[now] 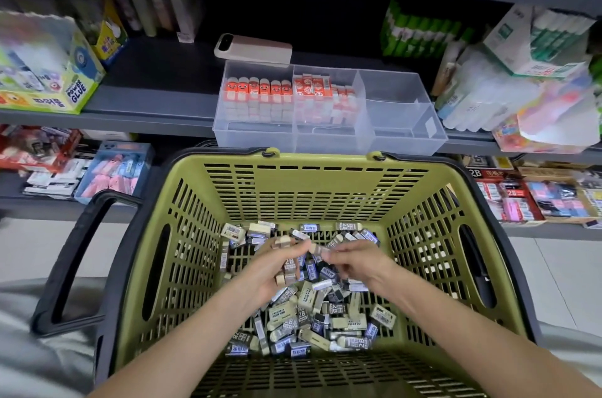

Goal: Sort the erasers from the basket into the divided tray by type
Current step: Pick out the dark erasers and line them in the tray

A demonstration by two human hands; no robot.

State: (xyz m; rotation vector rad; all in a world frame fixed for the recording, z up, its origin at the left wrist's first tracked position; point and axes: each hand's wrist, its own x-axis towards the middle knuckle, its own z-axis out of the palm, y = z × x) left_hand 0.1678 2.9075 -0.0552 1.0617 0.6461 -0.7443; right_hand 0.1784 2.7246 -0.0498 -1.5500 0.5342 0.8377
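An olive-green basket (306,189) stands in front of me with several beige and dark blue erasers (312,309) heaped on its floor. My left hand (277,264) is down inside it and grips a bunch of beige erasers (288,267). My right hand (353,259) pinches one small eraser (321,249) at the left hand's fingertips. On the shelf behind stands the clear divided tray (407,133). Its left compartment holds orange-sleeved erasers with faces (259,94), the middle one holds orange-and-white erasers (317,97), and the right compartments hold nothing.
A pink phone (254,49) lies on the shelf behind the tray. Glue boxes (49,71) sit at the left and packs of glue sticks (521,78) at the right. The lower shelf carries boxed erasers (521,199). The basket's black handle (78,254) hangs at its left.
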